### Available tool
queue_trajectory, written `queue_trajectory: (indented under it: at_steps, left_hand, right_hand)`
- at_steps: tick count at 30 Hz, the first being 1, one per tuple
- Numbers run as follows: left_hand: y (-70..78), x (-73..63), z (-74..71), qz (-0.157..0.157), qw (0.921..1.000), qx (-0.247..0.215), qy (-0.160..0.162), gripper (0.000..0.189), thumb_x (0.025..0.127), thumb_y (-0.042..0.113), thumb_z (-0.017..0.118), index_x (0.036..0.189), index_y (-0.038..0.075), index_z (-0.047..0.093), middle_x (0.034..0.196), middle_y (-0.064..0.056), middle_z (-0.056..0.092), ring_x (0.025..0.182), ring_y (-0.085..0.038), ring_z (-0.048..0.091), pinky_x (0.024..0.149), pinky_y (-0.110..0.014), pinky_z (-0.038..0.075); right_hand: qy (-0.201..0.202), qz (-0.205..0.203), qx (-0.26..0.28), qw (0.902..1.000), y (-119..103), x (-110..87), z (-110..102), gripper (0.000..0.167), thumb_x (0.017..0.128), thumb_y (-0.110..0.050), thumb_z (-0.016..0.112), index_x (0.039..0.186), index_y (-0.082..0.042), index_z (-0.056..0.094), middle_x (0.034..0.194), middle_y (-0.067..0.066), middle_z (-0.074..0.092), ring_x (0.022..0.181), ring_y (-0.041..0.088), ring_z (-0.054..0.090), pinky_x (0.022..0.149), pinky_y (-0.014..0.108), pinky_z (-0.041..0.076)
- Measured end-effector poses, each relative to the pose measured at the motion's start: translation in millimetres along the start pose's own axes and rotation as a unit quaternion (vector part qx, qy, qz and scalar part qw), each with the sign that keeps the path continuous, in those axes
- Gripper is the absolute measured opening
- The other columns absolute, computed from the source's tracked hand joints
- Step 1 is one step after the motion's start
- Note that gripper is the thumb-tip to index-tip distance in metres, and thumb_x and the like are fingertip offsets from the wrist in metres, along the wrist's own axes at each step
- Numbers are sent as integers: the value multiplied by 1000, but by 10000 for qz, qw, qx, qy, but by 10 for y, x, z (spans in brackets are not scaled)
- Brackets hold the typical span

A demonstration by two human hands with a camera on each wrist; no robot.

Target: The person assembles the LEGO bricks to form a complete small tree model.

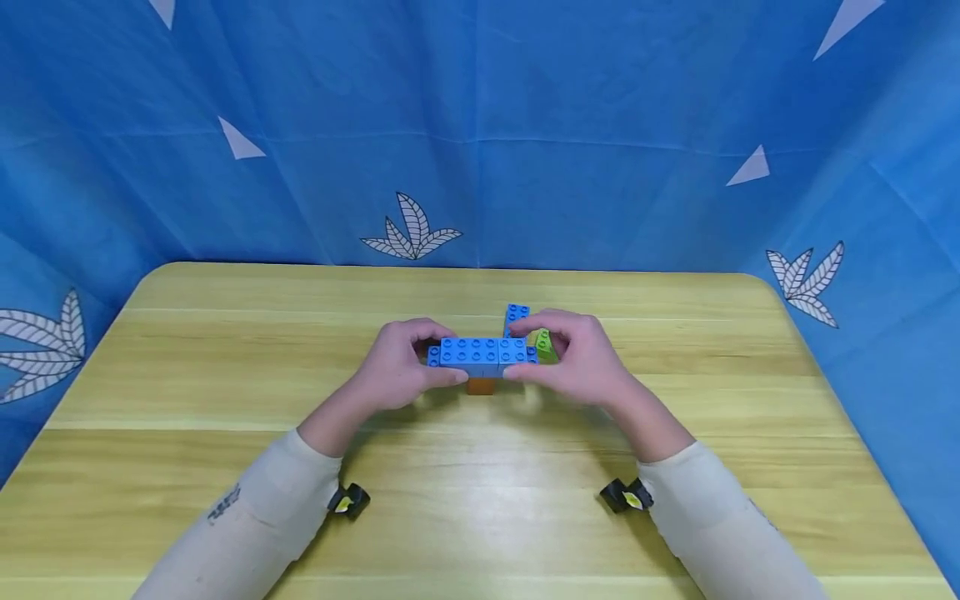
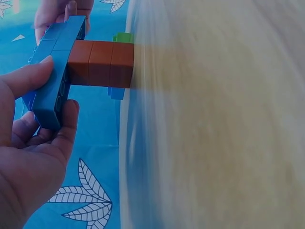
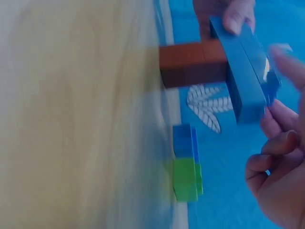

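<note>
A T-shaped build stands mid-table: a stem of stacked brown bricks [image 2: 100, 64] under a crossbar of blue bricks [image 1: 470, 371]. The crossbar has two layers, with the lower one showing at both ends. My left hand [image 1: 397, 367] pinches the left end, thumb on the near side and fingers beneath and behind, as the left wrist view shows. At the right end, my right hand [image 1: 577, 358] has its thumb at the front face and index finger behind, around a short blue brick [image 1: 513, 350] on top. Its other fingers curl below the crossbar in the right wrist view.
Behind the right hand lie a blue brick [image 1: 517, 312] and a lime green brick [image 3: 186, 179], side by side on the wooden table [image 1: 480, 517]. A blue curtain [image 1: 480, 167] with leaf prints hangs past the table's far edge.
</note>
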State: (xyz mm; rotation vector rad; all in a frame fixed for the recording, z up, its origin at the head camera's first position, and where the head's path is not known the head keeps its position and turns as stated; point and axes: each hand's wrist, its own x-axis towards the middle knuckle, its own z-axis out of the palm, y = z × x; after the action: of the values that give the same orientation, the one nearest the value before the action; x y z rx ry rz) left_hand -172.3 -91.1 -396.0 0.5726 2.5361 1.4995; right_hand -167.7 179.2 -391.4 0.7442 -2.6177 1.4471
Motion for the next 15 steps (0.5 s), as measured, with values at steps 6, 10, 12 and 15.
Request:
queue_trajectory:
  at_steps: [6, 10, 12, 15]
  left_hand:
    - [3, -5, -8, -37, 10000, 69, -15, 39, 77, 17, 89, 110, 5, 74, 97, -3, 67, 83, -25, 57, 70, -37, 48]
    - [11, -3, -10, -45, 9999, 87, -37, 38, 77, 17, 89, 111, 6, 73, 98, -2, 66, 84, -25, 57, 71, -37, 48]
    - [12, -2, -10, -44, 9999, 104, -55, 39, 78, 17, 89, 111, 6, 73, 98, -2, 66, 84, -25, 57, 71, -37, 48]
    - [11, 0, -11, -29, 9999, 116, -76, 38, 78, 16, 88, 111, 6, 73, 98, -2, 66, 84, -25, 57, 71, -37, 48]
  right_hand:
    - [332, 142, 521, 9980, 206, 162, -211, 24, 91, -12, 74, 114, -3, 73, 63, 6, 46, 48, 20, 25, 44, 30, 23]
    - [167, 428, 627, 9970, 374, 304, -277, 33, 89, -9, 76, 121, -3, 70, 74, 12, 60, 46, 17, 24, 43, 28, 23]
    - [7, 560, 713, 9959, 455, 362, -289, 39, 86, -5, 78, 124, -4, 68, 96, 15, 68, 45, 16, 23, 42, 27, 23]
    - [-261, 722, 716, 9945, 561, 440, -289, 47, 83, 0, 79, 128, -6, 67, 121, 11, 67, 44, 16, 25, 41, 27, 25]
